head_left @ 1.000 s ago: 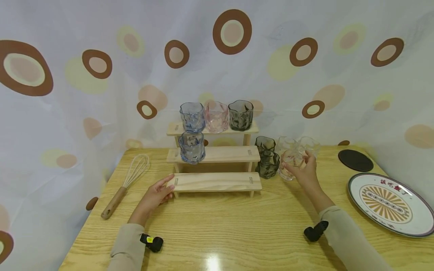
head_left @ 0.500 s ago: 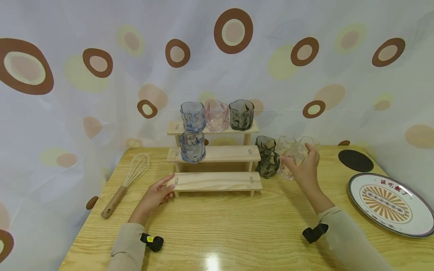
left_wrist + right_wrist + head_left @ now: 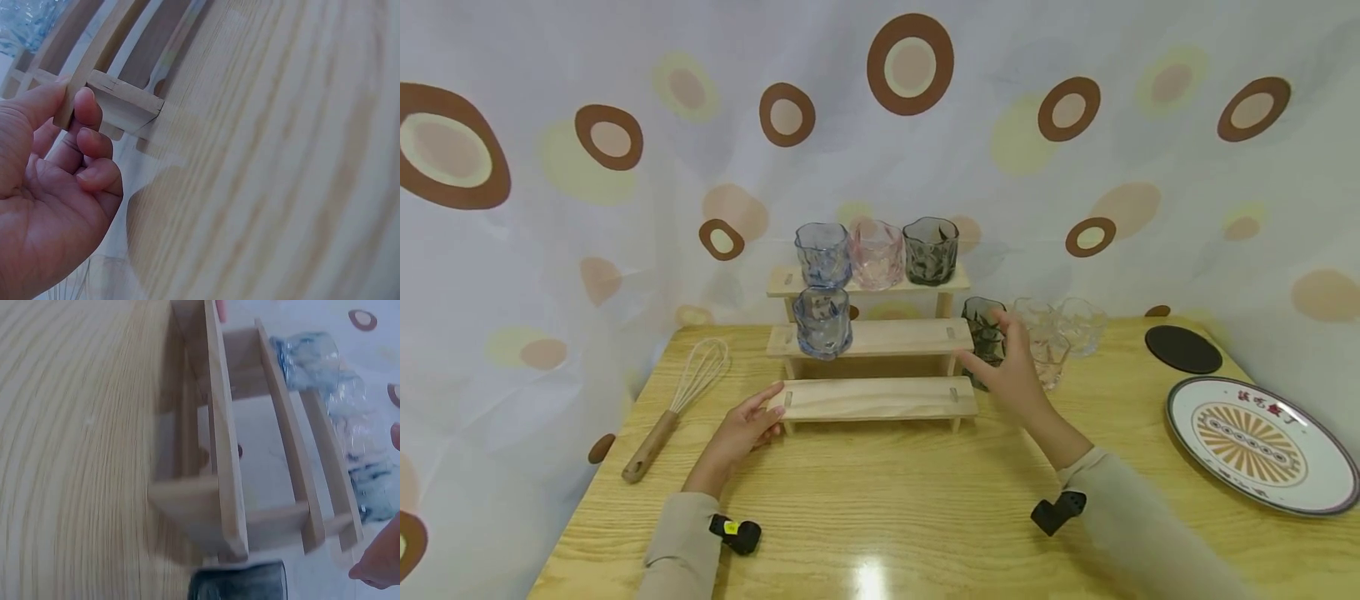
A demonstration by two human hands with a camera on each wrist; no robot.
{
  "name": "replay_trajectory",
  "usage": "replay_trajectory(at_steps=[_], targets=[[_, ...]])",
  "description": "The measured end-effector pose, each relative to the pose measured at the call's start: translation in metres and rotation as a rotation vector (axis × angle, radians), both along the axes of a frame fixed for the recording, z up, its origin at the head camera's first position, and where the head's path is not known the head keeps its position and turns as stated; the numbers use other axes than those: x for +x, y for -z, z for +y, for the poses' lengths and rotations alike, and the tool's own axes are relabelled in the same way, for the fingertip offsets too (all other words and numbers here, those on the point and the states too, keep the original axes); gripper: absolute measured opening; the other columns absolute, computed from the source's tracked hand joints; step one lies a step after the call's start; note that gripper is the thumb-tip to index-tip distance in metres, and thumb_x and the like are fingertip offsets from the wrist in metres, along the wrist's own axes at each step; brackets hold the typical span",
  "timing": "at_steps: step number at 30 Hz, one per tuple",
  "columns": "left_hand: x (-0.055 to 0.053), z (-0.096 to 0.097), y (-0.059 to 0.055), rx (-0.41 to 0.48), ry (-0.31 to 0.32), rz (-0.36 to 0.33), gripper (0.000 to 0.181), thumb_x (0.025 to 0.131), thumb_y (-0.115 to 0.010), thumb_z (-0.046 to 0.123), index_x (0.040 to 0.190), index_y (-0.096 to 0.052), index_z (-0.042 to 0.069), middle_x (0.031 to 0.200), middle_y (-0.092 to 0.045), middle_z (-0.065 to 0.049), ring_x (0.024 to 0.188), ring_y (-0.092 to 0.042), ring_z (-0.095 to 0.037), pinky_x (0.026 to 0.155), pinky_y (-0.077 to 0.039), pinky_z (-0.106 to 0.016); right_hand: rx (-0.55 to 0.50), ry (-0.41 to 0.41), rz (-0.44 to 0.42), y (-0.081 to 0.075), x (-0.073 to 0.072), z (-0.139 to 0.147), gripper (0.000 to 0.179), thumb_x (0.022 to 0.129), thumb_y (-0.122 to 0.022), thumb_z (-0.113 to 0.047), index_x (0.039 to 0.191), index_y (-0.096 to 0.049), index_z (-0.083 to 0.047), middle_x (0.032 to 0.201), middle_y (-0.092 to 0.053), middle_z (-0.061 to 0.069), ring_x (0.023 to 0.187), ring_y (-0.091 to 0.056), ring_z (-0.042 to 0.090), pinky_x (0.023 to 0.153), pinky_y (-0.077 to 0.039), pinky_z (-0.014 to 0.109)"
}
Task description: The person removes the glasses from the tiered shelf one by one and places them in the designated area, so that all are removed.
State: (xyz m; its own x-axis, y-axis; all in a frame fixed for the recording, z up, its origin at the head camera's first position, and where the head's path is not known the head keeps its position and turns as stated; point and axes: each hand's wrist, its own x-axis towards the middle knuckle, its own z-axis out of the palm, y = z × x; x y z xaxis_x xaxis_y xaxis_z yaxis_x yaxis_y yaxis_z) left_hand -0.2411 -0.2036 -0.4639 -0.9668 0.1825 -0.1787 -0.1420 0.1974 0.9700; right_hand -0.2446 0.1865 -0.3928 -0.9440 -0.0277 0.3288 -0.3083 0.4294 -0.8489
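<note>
My left hand pinches the left end of the lowest board of a three-step wooden shelf; thumb and fingers show on the board's end in the left wrist view. On the top step stand a blue glass, a pink glass and a grey glass. Another blue glass is at the left of the middle step. My right hand, thumb and forefinger spread apart, is at the dark grey glasses right of the shelf and partly hides them.
Behind my right hand are a pale pink glass and clear glasses. A whisk lies left of the shelf. At the right are a black round mat and a large patterned plate. A spotted cloth hangs behind.
My right hand has let go of the pale pink glass and moved left to the dark grey glasses. My left hand has stayed at the shelf's end.
</note>
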Motion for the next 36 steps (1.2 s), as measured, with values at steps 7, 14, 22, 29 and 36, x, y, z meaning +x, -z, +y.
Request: replay_trajectory(at_steps=[7,14,22,29,36], targets=[[-0.002,-0.001,0.0,0.001,0.0,-0.006,0.055,0.096,-0.057,0.024,0.147,-0.037,0.018,0.072,-0.056,0.002,0.066,-0.05,-0.008,0.06,-0.041,-0.021,-0.107,-0.142,-0.086,0.0,-0.002,-0.042,0.081,0.089,-0.068,-0.03,0.147,-0.019,-0.003,0.15,-0.019,0.017,0.141,-0.015,0.031,0.113,-0.015,0.045],[-0.003,-0.001,-0.002,-0.013,-0.002,-0.005,0.054,0.097,-0.057,0.023,0.147,-0.038,0.018,0.072,-0.056,0.002,0.067,-0.05,-0.008,0.061,-0.04,-0.021,-0.127,-0.247,-0.138,-0.001,-0.01,-0.085,0.078,0.089,-0.068,-0.024,0.147,-0.019,-0.002,0.15,-0.02,0.021,0.139,-0.021,0.034,0.112,-0.019,0.044],[-0.003,-0.002,-0.002,-0.013,0.004,0.0,0.054,0.097,-0.057,0.023,0.147,-0.038,0.017,0.072,-0.055,0.002,0.066,-0.05,-0.008,0.06,-0.039,-0.02,-0.122,-0.302,-0.123,-0.007,-0.025,-0.116,0.082,0.087,-0.07,-0.028,0.148,-0.019,-0.007,0.151,-0.022,0.015,0.139,-0.023,0.028,0.112,-0.023,0.041],[-0.001,-0.003,0.0,-0.007,0.004,0.005,0.054,0.097,-0.056,0.021,0.147,-0.038,0.016,0.071,-0.055,0.001,0.064,-0.047,-0.008,0.057,-0.037,-0.02,-0.158,-0.31,-0.158,-0.007,-0.041,-0.133,0.086,0.085,-0.073,-0.025,0.148,-0.018,-0.009,0.149,-0.022,0.016,0.138,-0.023,0.03,0.111,-0.023,0.042],[0.0,-0.002,-0.001,0.006,0.014,-0.002,0.054,0.097,-0.056,0.023,0.147,-0.037,0.017,0.072,-0.056,0.002,0.064,-0.048,-0.007,0.058,-0.038,-0.02,-0.188,-0.319,-0.155,-0.005,-0.051,-0.146,0.089,0.084,-0.073,-0.021,0.149,-0.014,-0.006,0.144,-0.026,0.023,0.137,-0.026,0.036,0.111,-0.022,0.046]])
